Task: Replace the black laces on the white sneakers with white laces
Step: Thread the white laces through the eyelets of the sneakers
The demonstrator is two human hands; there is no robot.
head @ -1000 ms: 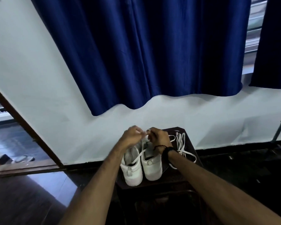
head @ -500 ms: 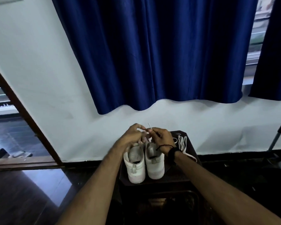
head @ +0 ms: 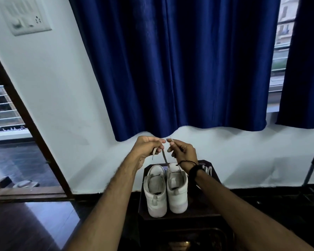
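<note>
Both sneakers [head: 166, 189] stood mid-counter [head: 203, 215]; left hand [head: 145, 147] and right hand [head: 184, 153] fingers each pinched a white lace [head: 164, 157] end, raised; no black lace visible; spare white laces [head: 208, 170] at far right edge; lacing judged unfinished.

The sneakers [head: 165, 189] in front of me look like matt white cloth or leather, I can't tell which, with smooth heels. The lace [head: 163, 157] I'm pinching is flat woven cloth. The dark stool [head: 179, 217] looks like polished wood, the curtain [head: 179, 66] a blue satiny cloth, the wall [head: 65, 98] smooth matt paint, the floor [head: 43, 225] glossy.
</note>
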